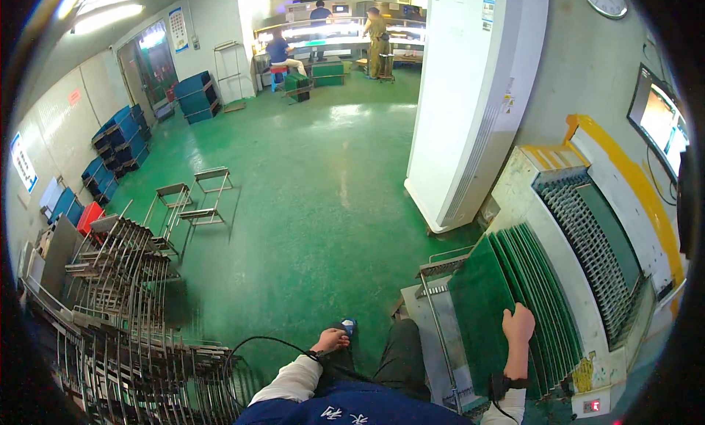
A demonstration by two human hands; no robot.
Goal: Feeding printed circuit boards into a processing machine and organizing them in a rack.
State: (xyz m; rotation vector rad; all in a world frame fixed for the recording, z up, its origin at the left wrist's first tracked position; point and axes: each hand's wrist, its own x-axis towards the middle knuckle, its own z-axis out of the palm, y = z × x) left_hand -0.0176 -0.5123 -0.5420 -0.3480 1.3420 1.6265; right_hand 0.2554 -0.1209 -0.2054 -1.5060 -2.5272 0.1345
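Observation:
At my right, several large thin green panels (540,293) stand on edge, close together in a metal rack (439,329). My right hand (518,326) is closed on the edge of the nearest green panel (481,307), whose broad face is turned toward the left. Where the fingertips lie behind that edge is partly hidden. My left hand (330,341) hangs over my lap with its fingers curled together, and no object shows in it. A dark cable (275,339) loops from the left wrist, and a black band (507,386) circles the right wrist.
Right of the panels stands a machine (587,241) with rows of slots. A tall white cabinet (463,109) rises ahead. Metal racks (125,293) crowd the left, with a few more (194,201) on the green floor. Blue crates (121,139) line the wall; people (376,43) work far back.

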